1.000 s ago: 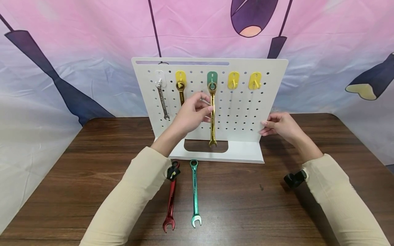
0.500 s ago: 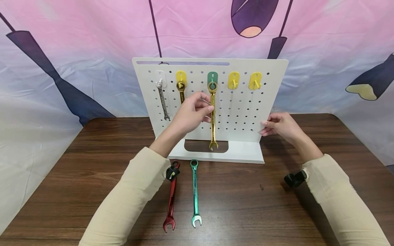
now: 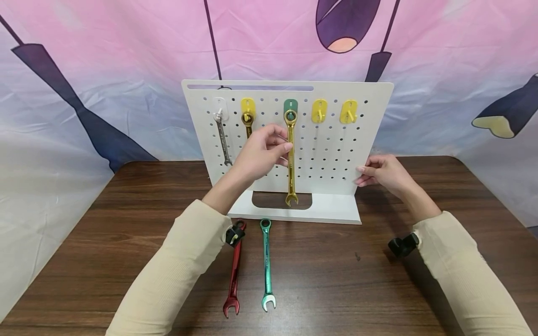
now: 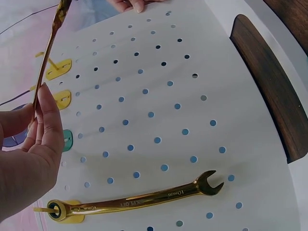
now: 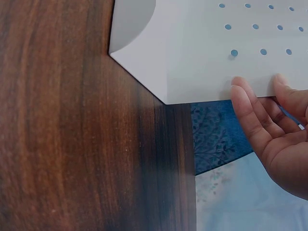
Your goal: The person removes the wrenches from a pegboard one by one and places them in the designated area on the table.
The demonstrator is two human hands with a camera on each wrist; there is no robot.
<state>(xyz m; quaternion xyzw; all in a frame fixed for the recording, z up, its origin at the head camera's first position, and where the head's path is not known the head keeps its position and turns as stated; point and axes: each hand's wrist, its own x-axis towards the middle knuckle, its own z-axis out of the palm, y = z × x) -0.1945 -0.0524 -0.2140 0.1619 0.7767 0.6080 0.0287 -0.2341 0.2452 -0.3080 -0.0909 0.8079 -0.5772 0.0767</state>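
My left hand (image 3: 264,151) pinches the shaft of a gold combination wrench (image 3: 291,163) between thumb and fingers. The wrench hangs upright, ring end up, and its ring overlaps the green hook (image 3: 291,105) in the head view. In the left wrist view that hook (image 4: 68,140) shows just past the fingers, and the held wrench (image 4: 45,60) stands out from the board. My right hand (image 3: 384,172) grips the right edge of the white pegboard (image 3: 323,161); fingertips and thumb meet the edge in the right wrist view.
A small silver wrench (image 3: 222,140) hangs on a white hook. Another gold wrench (image 4: 139,199) hangs on a yellow hook. Two yellow hooks (image 3: 319,111) hold nothing. A red wrench (image 3: 233,280) and a green wrench (image 3: 266,266) lie on the wooden table (image 3: 336,280).
The gold wrench's open end has swung slightly down and outward, while its ring stays at the green hook. Both hands keep nearly the same place.
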